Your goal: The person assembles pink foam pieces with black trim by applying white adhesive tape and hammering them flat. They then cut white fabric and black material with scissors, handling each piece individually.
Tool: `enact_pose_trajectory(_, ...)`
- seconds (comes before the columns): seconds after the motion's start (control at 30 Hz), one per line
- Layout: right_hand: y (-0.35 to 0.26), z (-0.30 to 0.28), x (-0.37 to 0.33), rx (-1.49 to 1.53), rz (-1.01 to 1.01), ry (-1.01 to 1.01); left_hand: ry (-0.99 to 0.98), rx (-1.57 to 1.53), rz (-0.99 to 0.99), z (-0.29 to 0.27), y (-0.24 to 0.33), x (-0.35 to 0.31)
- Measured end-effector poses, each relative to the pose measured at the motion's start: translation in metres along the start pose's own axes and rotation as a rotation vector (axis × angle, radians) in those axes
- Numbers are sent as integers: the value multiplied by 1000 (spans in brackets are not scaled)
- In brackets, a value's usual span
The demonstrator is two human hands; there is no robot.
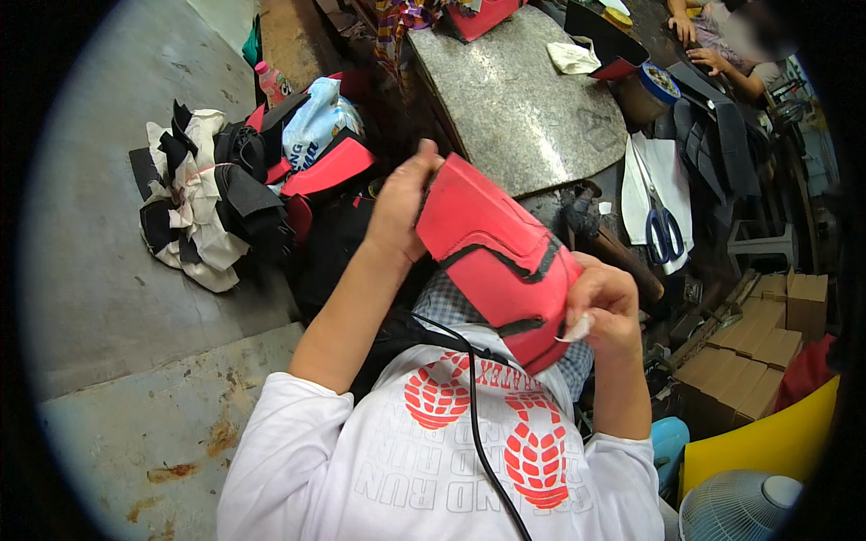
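We've got the red piece (499,261) held up over our lap w/ the left hand (399,206) gripping its top edge to steady it, while the right hand (606,305) pinches a white scrap (577,329) against its lower edge, prob wiping it.

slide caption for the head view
Left hand steadies a red shoe upper while right hand presses a white scrap against it.
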State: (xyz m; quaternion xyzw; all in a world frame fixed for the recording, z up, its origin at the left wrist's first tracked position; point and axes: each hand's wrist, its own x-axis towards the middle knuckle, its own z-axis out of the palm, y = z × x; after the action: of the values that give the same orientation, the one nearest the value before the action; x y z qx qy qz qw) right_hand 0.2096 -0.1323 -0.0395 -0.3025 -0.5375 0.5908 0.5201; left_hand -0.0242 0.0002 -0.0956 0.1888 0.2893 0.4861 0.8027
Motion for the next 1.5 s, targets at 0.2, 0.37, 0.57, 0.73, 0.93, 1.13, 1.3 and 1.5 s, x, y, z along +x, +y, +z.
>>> enact_pose_trajectory(0.2,-13,-2,-5,-108,-102,223,117,796,254,-21,16,-24)
enact_pose_trajectory(0.37,-7,5,13,-503,-166,64,-115,1423,809,18,26,-66)
enact_pose_trajectory(0.57,-31,15,26,-744,-171,-332,-917,1420,634,67,44,-73)
enact_pose_trajectory(0.73,-50,23,25,-880,-137,-324,-780,1647,638,81,46,-87)
enact_pose_trajectory(0.93,-47,25,24,-736,-307,-120,-537,1257,461,81,40,-90)
enact_pose_trajectory(1.13,-37,15,23,-73,-323,265,-327,1163,466,72,27,-77)
enact_pose_trajectory(1.3,-32,5,12,-54,-94,378,-184,721,140,62,24,-64)
enact_pose_trajectory(1.5,-18,1,20,-134,75,452,-235,349,69,56,5,-48)
